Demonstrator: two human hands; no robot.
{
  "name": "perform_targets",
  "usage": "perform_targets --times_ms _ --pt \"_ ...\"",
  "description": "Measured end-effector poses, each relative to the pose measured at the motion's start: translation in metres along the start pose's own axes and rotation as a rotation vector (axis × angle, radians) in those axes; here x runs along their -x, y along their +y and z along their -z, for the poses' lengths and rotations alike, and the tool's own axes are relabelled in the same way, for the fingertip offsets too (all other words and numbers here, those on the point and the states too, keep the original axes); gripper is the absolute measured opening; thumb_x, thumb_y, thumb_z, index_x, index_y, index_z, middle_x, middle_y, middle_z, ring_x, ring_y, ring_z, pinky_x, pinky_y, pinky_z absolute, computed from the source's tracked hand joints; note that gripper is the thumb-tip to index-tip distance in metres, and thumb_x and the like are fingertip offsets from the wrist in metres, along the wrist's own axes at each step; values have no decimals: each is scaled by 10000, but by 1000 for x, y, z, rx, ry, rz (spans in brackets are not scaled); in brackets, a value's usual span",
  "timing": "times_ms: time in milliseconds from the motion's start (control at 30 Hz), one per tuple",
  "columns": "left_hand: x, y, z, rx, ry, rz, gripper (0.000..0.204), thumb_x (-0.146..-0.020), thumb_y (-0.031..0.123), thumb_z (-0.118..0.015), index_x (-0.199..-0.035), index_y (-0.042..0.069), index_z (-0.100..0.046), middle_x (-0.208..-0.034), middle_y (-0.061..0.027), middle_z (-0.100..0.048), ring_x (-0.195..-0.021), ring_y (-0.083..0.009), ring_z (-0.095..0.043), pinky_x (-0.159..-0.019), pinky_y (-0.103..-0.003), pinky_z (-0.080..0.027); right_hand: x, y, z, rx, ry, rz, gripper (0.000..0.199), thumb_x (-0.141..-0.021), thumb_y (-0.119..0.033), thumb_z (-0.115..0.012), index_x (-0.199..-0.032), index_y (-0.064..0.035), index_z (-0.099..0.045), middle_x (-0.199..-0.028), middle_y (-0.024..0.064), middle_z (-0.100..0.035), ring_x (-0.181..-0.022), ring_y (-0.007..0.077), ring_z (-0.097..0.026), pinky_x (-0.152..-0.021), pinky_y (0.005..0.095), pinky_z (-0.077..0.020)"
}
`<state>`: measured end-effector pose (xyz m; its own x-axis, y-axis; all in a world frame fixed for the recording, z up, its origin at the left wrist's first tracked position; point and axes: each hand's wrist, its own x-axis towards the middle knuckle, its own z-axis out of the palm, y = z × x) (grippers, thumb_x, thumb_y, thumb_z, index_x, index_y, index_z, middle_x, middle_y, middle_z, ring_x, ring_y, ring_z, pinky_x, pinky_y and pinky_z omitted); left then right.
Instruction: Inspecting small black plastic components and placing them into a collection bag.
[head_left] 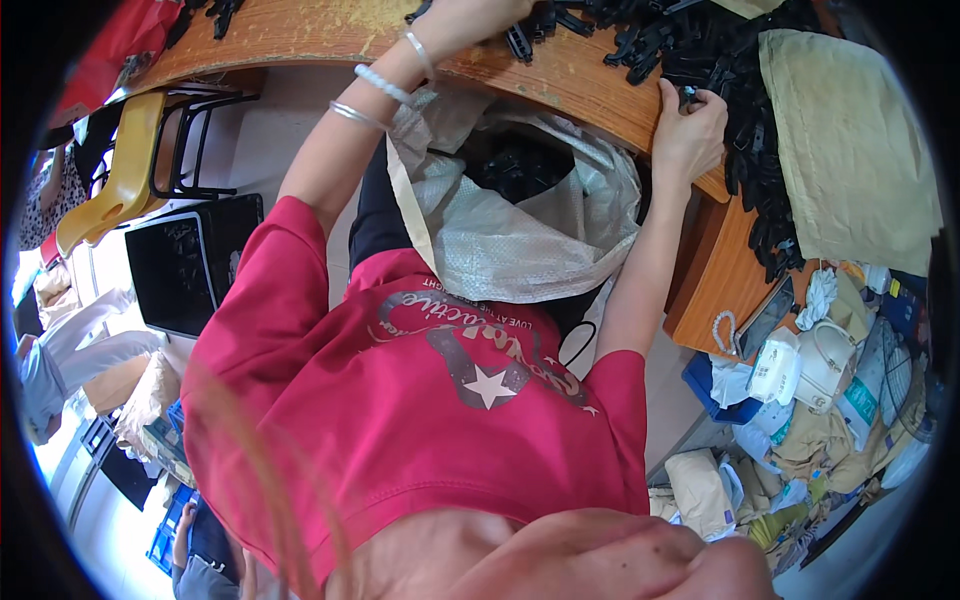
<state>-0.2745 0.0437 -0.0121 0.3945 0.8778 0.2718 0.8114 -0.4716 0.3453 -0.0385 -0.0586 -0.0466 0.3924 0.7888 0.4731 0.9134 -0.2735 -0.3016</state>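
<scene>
My left hand [468,22] reaches over the wooden table at the top edge, with bracelets on its wrist; its fingertips run out of the picture, so their grip is hidden. My right hand [690,135] is at the table's edge on the right, thumb and fingers pinched on a small black part [688,95] with a pale spot, mostly hidden by the fingers. Beside that hand lies a heap of black plastic clip-like parts [757,150]. An open white woven sack [500,245] sits against my lap below the table edge, with more black pieces [515,165] inside.
A beige cloth or sack [850,150] covers the right side of the heap. A white bag [826,360], packets and a beaded bracelet [724,332] lie at the right. At the left stand a yellow chair [125,180] and a black bin [185,265]; other people show at that edge.
</scene>
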Motion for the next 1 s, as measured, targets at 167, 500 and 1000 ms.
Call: perform_targets --times_ms 167,500,1000 --pt "-8 6 -18 -197 153 -98 249 -777 208 -653 -642 20 -562 -640 -159 -584 -608 -315 -609 -505 -393 -483 6 3 -5 -100 -26 55 285 -808 -204 -691 -990 -34 -551 -905 140 -596 -745 343 -618 -636 432 -484" --pt "36 30 -2 1563 -500 457 170 -810 116 -656 -814 15 -519 -593 -128 -507 -556 -223 -550 -523 -354 -451 35 6 30 -1013 -139 -284 158 -888 -65 -592 -1017 18 -629 -819 55 -563 -629 77 -514 -545 198 -396" --pt "82 64 9 1060 -438 110 383 -857 264 -666 -1123 -8 -628 -721 -90 -635 -570 -78 -553 -478 -229 -419 76 -42 61 -1314 -309 -189 153 -832 42 -649 -978 71 -614 -789 127 -655 -620 119 -612 -561 199 -489"
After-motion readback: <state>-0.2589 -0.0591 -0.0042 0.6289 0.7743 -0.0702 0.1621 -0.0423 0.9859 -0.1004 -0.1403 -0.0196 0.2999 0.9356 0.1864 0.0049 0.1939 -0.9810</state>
